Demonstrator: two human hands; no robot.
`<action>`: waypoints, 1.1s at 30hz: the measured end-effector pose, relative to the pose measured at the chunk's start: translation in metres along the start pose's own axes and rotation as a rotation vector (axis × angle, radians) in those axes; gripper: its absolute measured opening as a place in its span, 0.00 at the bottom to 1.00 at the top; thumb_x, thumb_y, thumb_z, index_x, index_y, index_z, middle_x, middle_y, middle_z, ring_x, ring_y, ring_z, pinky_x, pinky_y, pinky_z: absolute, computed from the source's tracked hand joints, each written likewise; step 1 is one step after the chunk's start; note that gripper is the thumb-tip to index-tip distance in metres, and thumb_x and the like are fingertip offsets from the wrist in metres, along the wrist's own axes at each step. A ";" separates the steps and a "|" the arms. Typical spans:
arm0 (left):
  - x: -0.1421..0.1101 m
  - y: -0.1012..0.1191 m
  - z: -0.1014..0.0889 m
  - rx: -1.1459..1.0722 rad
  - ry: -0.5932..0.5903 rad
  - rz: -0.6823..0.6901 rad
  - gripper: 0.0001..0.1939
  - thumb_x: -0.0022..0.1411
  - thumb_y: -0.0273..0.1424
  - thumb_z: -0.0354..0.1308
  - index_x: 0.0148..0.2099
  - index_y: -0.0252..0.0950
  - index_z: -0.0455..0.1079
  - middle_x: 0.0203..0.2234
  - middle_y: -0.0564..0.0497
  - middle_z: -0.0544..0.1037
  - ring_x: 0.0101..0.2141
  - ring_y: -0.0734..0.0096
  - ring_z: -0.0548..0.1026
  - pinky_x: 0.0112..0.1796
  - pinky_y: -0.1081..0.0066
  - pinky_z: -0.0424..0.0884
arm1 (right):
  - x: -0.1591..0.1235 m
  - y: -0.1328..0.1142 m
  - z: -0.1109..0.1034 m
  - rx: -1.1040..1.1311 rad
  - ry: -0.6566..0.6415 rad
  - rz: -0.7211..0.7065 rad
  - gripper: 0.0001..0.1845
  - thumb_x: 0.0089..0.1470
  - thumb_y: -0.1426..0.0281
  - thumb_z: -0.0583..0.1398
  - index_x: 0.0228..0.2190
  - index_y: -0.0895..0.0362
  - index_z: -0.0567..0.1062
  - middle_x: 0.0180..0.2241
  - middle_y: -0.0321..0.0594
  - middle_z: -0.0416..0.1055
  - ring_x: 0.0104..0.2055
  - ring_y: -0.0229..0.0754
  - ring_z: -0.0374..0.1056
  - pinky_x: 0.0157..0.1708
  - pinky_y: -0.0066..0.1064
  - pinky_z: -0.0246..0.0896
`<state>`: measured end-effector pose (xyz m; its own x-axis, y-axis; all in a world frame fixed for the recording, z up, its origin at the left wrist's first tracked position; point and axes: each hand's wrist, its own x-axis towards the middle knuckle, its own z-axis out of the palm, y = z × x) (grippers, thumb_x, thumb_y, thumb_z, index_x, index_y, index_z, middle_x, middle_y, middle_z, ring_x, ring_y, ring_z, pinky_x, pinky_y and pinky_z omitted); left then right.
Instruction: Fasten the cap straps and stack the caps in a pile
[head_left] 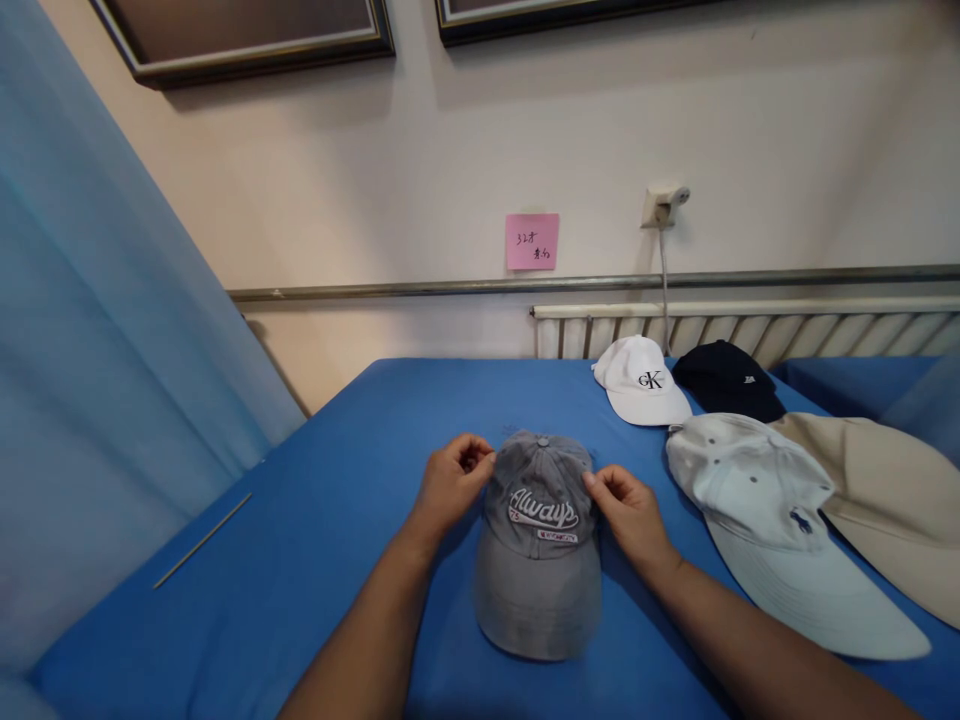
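Note:
A grey baseball cap (541,540) with "Always" embroidered on its front is in the middle of the head view, its brim toward me. My left hand (457,485) pinches the left side of its crown between thumb and fingers. On the opposite side, my right hand (626,508) grips the crown's edge, thumb on the outside. The back of the cap is hidden. To the right are a pale cap (750,490) with a small dark logo and a white cap (637,375) with black letters.
A dark navy cap (724,378) and a beige cap (892,480) lie at the right of the blue-covered surface (360,440). A thin stick (202,540) rests at left, near a blue curtain (112,330). A radiator (750,325) and a plugged cord (664,270) are behind.

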<state>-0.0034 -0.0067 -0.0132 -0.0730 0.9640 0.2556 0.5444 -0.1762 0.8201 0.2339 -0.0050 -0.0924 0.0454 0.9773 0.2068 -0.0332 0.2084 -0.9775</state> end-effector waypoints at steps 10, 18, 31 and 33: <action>0.007 0.021 0.030 0.261 -0.015 0.245 0.11 0.60 0.33 0.56 0.45 0.37 0.73 0.37 0.48 0.78 0.35 0.67 0.74 0.40 0.68 0.69 | 0.004 0.003 0.003 0.013 0.033 -0.026 0.23 0.47 0.50 0.63 0.21 0.56 0.68 0.19 0.31 0.61 0.22 0.35 0.54 0.23 0.27 0.52; 0.033 0.032 0.039 0.436 -0.254 0.353 0.08 0.61 0.30 0.55 0.41 0.38 0.74 0.35 0.48 0.79 0.37 0.64 0.74 0.42 0.66 0.66 | 0.007 0.003 0.004 0.040 0.074 -0.036 0.21 0.48 0.52 0.63 0.21 0.56 0.68 0.19 0.30 0.60 0.23 0.35 0.54 0.24 0.27 0.52; 0.040 0.053 0.026 0.483 -0.297 0.269 0.13 0.60 0.32 0.54 0.46 0.35 0.70 0.35 0.47 0.78 0.33 0.67 0.74 0.35 0.70 0.68 | 0.020 0.003 -0.004 0.041 0.177 -0.011 0.23 0.53 0.49 0.57 0.21 0.56 0.67 0.19 0.31 0.61 0.22 0.36 0.56 0.24 0.28 0.53; 0.044 0.053 0.021 0.522 -0.315 0.263 0.13 0.60 0.32 0.54 0.46 0.35 0.70 0.35 0.47 0.78 0.33 0.67 0.75 0.35 0.70 0.69 | 0.024 0.008 -0.004 0.070 0.185 0.047 0.24 0.52 0.48 0.55 0.23 0.56 0.68 0.19 0.32 0.64 0.22 0.36 0.58 0.24 0.28 0.55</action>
<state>0.0399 0.0305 0.0303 0.3225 0.9279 0.1871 0.8496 -0.3709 0.3750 0.2384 0.0199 -0.0957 0.2251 0.9637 0.1436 -0.1082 0.1712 -0.9793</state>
